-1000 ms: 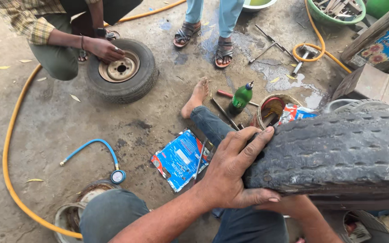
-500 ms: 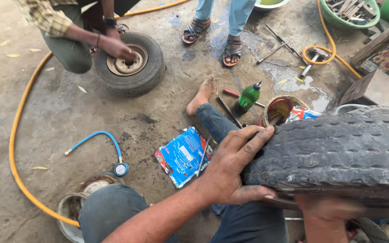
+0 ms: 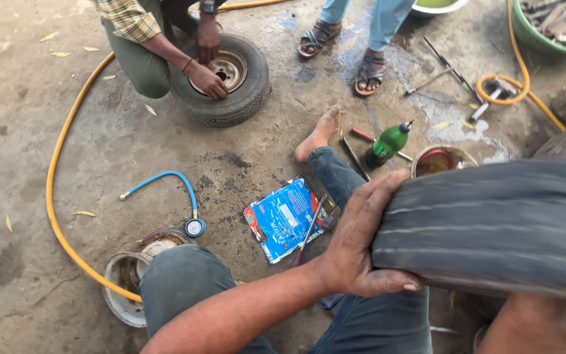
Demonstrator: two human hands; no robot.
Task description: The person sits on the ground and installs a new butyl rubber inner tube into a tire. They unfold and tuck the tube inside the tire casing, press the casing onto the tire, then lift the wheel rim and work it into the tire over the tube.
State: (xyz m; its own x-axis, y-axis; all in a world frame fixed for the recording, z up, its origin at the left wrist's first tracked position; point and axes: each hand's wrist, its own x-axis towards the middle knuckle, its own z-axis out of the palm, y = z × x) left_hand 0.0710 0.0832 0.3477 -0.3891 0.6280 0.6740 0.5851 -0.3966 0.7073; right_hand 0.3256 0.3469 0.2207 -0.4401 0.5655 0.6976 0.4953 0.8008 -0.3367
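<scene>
**Holding a worn tyre steady across the lap**

The person sits on the concrete floor (image 3: 27, 151) with a large grey tyre (image 3: 492, 223) lying across the lap, its tread facing up and toward the camera. The left hand (image 3: 361, 242) clamps the tyre's left end: the fingers (image 3: 378, 193) are spread over the top of the tread, while the thumb wraps underneath, so the rubber sits wedged between them. The right hand (image 3: 545, 321) lies beneath the tyre at the lower right; it is mostly hidden, so whether it grips or merely props cannot be told.

To do this hold well, I judge that the left palm should stay pressed flat against the tread, with the thumb kept hooked under the edge, so the tyre cannot roll off the knee (image 3: 185, 275). The support from below should sit well apart from the left grip, to balance the weight.

Near the knees lie a blue packet (image 3: 283, 219), a pressure gauge on a blue hose (image 3: 194, 226) and a green bottle (image 3: 388, 143). Farther off, another person crouches with 2 hands on a small wheel (image 3: 227, 78), and a yellow hose (image 3: 57, 196) loops across the floor.
</scene>
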